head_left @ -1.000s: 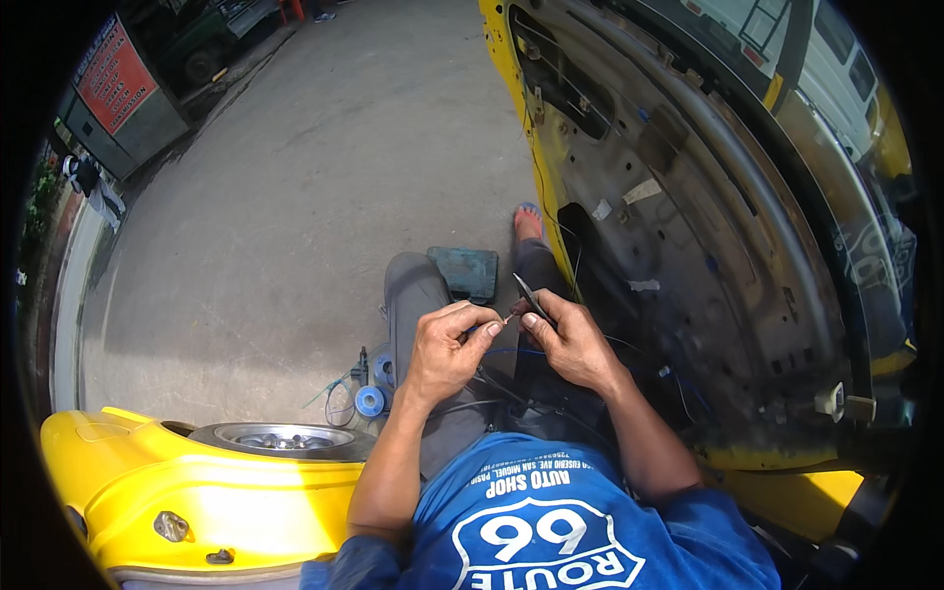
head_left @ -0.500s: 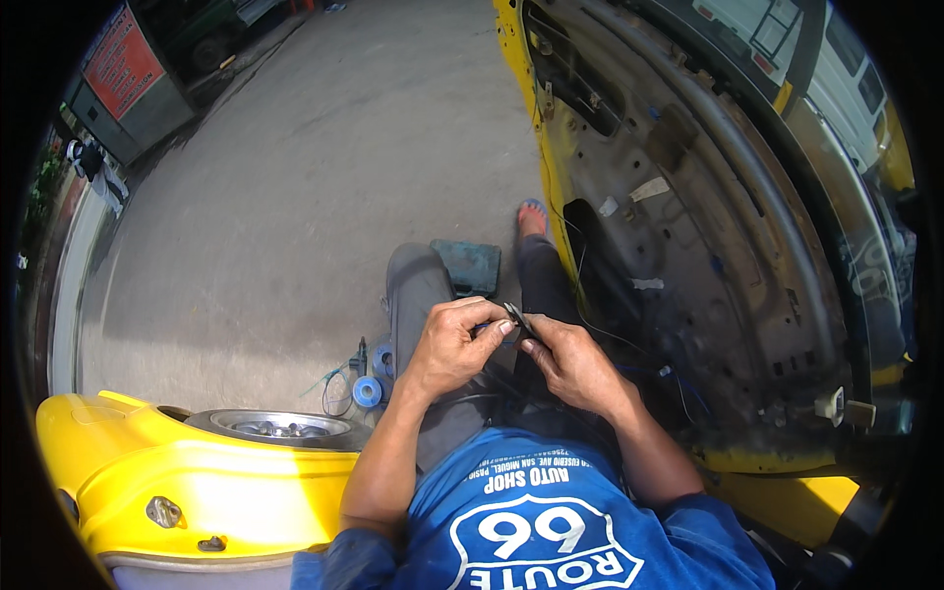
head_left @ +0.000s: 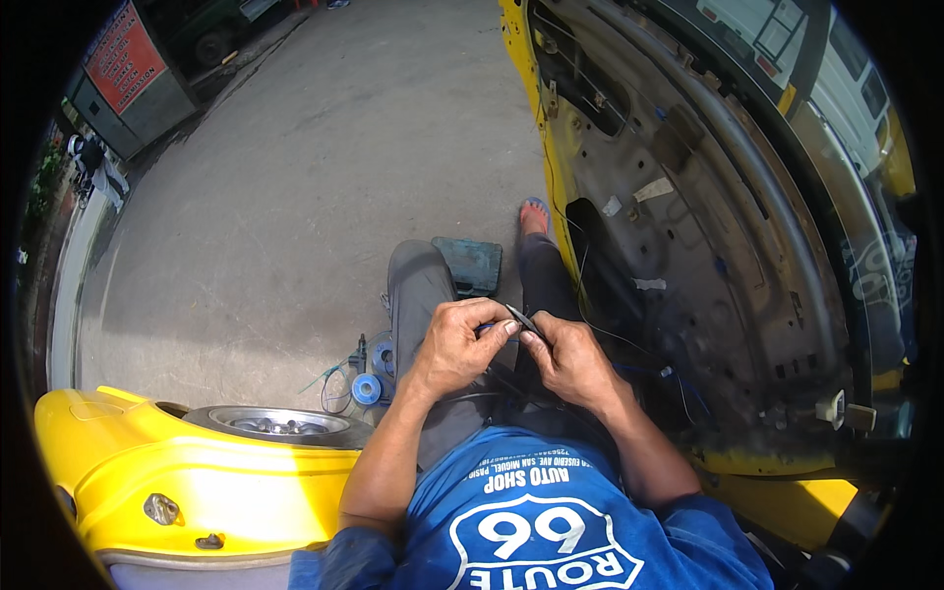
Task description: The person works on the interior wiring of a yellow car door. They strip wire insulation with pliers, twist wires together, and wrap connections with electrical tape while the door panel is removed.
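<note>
Above my lap, my left hand (head_left: 458, 342) and my right hand (head_left: 574, 360) meet fingertip to fingertip. Between them is a slim dark piece (head_left: 522, 318) with a greyish edge; its kind is too small to make out. My right thumb and fingers press around one end of it. My left thumb and forefinger pinch at the other end, where they hide whatever else is held. A stripped car door (head_left: 678, 226) with a yellow edge stands open on my right, a thin wire (head_left: 615, 336) running across its lower inner side.
A dark green case (head_left: 468, 265) lies on the concrete (head_left: 324, 147) beyond my knees. Left of my leg are a roll of blue tape (head_left: 366, 389) and loose thin wires. The yellow car body (head_left: 226, 492) with a wheel (head_left: 280, 424) flanks my left side.
The slim dark piece has tilted and now lies more slantwise between my fingers. My right fingertips have come slightly closer to my left ones.
</note>
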Motion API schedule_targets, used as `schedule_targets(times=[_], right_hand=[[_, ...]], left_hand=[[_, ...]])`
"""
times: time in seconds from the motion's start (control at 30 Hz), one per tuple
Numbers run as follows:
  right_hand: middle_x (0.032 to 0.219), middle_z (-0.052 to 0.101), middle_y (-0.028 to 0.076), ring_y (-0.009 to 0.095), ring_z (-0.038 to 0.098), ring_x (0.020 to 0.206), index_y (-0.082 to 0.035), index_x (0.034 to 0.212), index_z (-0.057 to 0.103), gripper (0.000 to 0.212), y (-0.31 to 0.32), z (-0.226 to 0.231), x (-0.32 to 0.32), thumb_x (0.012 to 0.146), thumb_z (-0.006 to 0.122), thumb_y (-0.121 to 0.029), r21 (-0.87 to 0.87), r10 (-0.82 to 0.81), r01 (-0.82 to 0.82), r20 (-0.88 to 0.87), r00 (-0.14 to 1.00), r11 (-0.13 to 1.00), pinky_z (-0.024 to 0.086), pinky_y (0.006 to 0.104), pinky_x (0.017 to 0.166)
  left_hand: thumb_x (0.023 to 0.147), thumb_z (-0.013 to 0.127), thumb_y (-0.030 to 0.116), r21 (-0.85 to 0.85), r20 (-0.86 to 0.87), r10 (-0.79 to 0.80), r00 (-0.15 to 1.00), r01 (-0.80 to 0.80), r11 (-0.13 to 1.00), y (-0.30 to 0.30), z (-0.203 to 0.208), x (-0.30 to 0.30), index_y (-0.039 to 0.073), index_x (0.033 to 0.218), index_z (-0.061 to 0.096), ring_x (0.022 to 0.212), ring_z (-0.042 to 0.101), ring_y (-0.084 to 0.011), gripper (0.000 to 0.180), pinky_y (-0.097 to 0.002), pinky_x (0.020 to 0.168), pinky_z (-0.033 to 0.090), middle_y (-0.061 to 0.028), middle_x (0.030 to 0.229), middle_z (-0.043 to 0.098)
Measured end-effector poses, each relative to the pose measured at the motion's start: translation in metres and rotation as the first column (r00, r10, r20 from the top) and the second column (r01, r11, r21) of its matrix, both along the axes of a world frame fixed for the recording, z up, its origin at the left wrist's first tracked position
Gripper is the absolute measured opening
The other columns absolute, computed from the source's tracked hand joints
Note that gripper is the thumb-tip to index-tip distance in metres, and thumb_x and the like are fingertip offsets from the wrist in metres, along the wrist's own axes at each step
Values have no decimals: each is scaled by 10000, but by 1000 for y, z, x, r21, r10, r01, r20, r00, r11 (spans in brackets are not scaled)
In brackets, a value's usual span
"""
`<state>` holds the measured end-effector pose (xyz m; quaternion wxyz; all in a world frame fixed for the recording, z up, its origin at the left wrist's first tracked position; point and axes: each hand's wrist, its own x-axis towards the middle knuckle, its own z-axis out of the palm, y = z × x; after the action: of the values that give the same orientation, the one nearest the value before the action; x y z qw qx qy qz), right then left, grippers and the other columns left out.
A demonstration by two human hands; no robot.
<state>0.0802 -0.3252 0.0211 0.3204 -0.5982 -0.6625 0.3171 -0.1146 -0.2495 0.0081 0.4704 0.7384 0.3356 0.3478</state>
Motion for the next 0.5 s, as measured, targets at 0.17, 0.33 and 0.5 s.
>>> schedule_targets(times=[0.17, 0.33, 0.5], right_hand=[[793, 647, 311, 527, 637, 757, 40, 916, 621, 243, 16, -31, 3, 1055, 636, -159, 0, -192, 193, 136, 972, 981, 482, 534, 672], [816, 693, 280, 463, 698, 752, 28, 1027, 683, 216, 32, -27, 34, 1048, 645, -183, -142, -260, 295, 222, 940, 945, 525, 502, 674], [1028, 754, 125, 236, 745, 915, -23, 1219, 746, 331, 31, -1, 24, 896, 813, -47, 268, 157, -115, -140, 978, 956, 598, 347, 803]], left_hand=[[939, 723, 75, 115, -1, 78, 997, -77, 990, -10, -5, 6, -22, 958, 755, 618, 600, -195, 104, -341, 588, 472, -128, 760, 682], [990, 745, 151, -125, 23, 245, 969, -241, 963, -10, -12, -5, -16, 974, 761, 683, 598, -95, 168, -282, 624, 474, -33, 829, 747], [1016, 738, 188, -430, 236, 38, 971, 69, 900, 0, -12, -5, 2, 972, 753, 687, 479, -30, 192, -230, 599, 361, 46, 763, 616]])
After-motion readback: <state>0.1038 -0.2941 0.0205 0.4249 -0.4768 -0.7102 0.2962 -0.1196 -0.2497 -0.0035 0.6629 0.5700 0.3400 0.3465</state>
